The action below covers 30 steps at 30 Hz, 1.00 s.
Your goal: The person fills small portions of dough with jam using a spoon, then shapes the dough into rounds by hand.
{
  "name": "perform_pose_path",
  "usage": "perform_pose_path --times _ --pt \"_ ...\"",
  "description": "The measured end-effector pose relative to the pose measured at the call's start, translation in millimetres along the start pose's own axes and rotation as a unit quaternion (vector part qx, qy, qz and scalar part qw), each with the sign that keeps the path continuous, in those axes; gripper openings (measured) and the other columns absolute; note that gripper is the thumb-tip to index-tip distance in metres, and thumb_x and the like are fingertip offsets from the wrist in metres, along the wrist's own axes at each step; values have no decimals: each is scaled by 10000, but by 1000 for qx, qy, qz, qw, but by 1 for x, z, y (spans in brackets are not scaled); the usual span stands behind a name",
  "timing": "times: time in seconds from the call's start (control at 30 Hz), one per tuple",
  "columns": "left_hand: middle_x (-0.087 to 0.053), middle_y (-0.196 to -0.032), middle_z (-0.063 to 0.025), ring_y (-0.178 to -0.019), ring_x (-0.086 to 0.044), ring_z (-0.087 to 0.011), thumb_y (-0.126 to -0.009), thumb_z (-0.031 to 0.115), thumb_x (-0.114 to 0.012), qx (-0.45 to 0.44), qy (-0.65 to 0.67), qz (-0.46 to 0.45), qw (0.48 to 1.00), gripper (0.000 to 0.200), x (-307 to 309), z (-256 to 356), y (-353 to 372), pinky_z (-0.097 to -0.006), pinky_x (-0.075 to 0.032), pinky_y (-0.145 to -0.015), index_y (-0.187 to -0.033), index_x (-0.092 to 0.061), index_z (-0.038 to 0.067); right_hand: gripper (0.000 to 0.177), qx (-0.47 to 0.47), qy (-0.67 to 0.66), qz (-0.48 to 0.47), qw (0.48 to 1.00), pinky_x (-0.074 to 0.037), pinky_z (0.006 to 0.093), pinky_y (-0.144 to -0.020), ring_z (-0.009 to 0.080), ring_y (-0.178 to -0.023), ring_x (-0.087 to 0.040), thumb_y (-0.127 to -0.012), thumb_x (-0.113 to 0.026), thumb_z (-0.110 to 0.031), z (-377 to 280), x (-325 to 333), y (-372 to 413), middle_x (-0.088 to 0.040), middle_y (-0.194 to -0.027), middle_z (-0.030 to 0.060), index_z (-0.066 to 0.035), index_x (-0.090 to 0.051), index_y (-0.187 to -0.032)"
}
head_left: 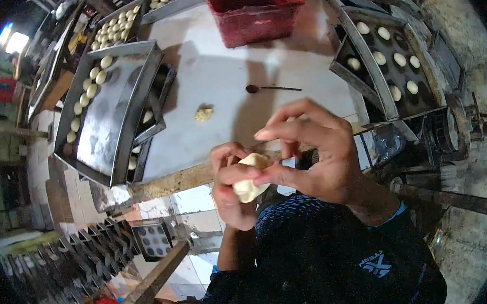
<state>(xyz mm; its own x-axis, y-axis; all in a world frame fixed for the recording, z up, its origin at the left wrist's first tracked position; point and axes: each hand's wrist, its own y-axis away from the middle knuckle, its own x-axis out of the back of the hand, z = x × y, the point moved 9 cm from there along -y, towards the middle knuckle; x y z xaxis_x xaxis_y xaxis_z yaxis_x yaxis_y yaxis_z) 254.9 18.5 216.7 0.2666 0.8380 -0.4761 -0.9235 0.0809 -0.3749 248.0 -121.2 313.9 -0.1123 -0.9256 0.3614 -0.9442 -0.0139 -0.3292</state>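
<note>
A pale piece of dough (249, 190) is held over the near table edge, in front of my body. My left hand (232, 184) has its fingers wrapped round it. My right hand (318, 152) is beside it, its thumb touching the dough and its other fingers raised and apart, curving above. Beyond my hands, a small yellowish crumbly heap (204, 113) lies on the white table (190, 59). Further right on the tabletop is a spoon (253, 88) with a dark bowl and thin handle.
A red crate (256, 22) stands at the table's far side. Metal trays with dough balls stand left (116, 99) and right (382, 64). More trays of dough balls (116, 27) are at the back left. Below left are stacked metal racks (75, 262) and a wooden beam (145, 285).
</note>
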Motion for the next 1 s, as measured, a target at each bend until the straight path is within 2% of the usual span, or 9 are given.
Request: perform_pose_path --times 0.33,0.43,0.53,0.67,0.73,0.8,0.83,0.97,1.0 --pt "-419 -1073 -109 -902 -439 -179 -782 412 -765 -93 -104 36 989 755 -175 -47 -29 -328 -416 -780 -1304 -386 21 298 272 97 93 953 -579 377 -758 293 -926 -679 -792 -740 -76 21 162 65 -615 -1138 200 13 -659 -1064" --pt "-468 -1101 -121 -952 -484 -201 -551 488 -908 -36 31 -237 970 1015 -274 -102 -35 -351 -466 -785 -1307 -407 31 382 234 -75 72 967 -541 386 -868 310 -999 -656 -834 -668 -89 54 230 80 -632 -1171 137 -61 -617 -1211" --pt "-634 -904 -104 -832 -584 -251 -645 346 -871 -170 -43 -330 927 451 -348 -121 -40 -353 -485 -726 -859 -618 40 331 126 -125 96 979 -538 399 -852 338 -975 -662 -873 -613 -86 117 274 102 -643 -1158 149 -53 -617 -1202" --pt "-556 -607 -54 -528 -549 -177 -833 53 -685 -13 -357 -298 885 223 -392 -179 -40 -300 -438 -497 -674 -529 43 302 -29 167 113 979 -509 382 -878 331 -1013 -643 -908 -554 -92 120 351 118 -643 -1100 181 -18 -595 -1198" --pt "-582 -653 -65 -579 -578 -180 -833 20 -677 -76 -250 -300 917 186 -412 -196 -25 -266 -483 -562 -718 -531 11 257 12 201 190 961 -497 414 -911 334 -1046 -616 -898 -586 -115 109 378 127 -580 -1186 205 11 -628 -1117" --pt "-617 -796 -102 -788 -622 -178 -821 40 -682 522 73 -37 849 113 -367 -320 36 -287 -510 -720 -834 -574 6 316 89 247 147 954 -435 466 -987 364 -1154 -541 -903 -574 -111 106 372 125 -529 -1267 210 9 -570 -1195" --pt "-620 -918 -121 -974 -596 -148 -800 72 -685 579 251 -111 768 182 -407 -322 59 -328 -486 -827 -943 -588 12 355 89 269 111 953 -406 489 -1012 365 -1187 -508 -894 -602 -127 117 365 127 -508 -1270 214 -2 -546 -1222" --pt "-663 -712 -90 -690 -607 -121 -776 105 -739 287 -92 -419 857 141 -452 -280 35 -287 -499 -627 -828 -663 -3 230 -13 186 135 973 -469 391 -905 300 -1026 -588 -929 -566 -157 162 404 146 -587 -1105 154 -14 -585 -1107" --pt "-644 -743 -75 -702 -584 -118 -769 141 -783 344 -137 -489 790 267 -453 -289 46 -281 -489 -639 -962 -668 -4 207 -52 141 138 979 -483 359 -869 267 -977 -608 -941 -550 -159 177 419 152 -604 -1064 139 -12 -590 -1082"
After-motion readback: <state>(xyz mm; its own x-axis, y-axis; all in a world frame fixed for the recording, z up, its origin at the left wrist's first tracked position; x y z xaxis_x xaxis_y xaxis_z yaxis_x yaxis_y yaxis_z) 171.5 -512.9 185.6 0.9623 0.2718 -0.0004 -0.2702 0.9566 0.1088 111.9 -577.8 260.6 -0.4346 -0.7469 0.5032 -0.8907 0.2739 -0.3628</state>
